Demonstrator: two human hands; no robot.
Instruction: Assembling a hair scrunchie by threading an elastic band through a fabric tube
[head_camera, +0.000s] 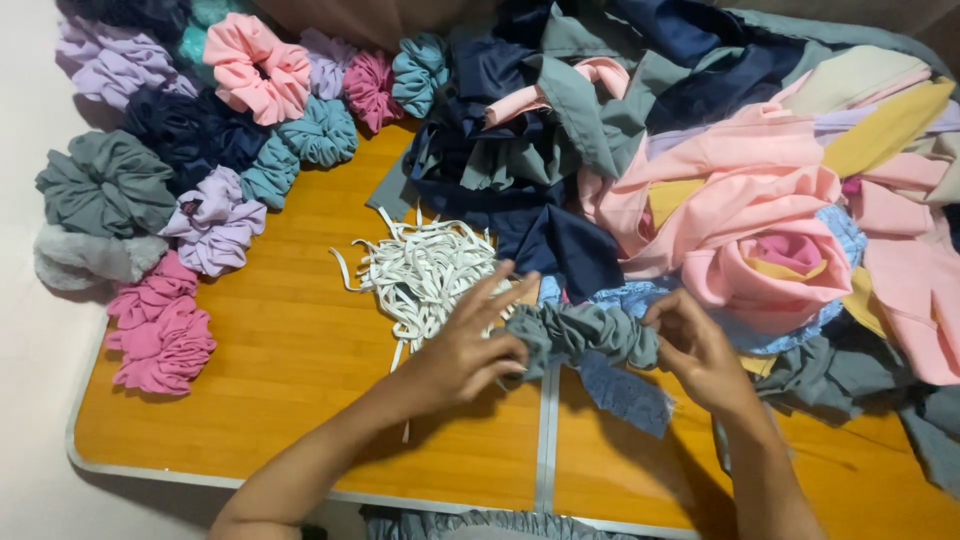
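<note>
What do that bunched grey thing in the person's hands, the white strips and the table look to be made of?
Grey tube: soft matte woven cloth, gathered into ruffles. White strips: probably flat elastic tape, lying in limp loops. Table: glossy wood-look top with visible grain; its pale edge looks like metal.

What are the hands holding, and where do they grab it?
Both hands hold one gathered grey-green fabric tube. The left hand pinches its left end, and the right hand pinches its right end, so it stretches between them above the wooden table.

Fabric pile beyond right edge
</note>
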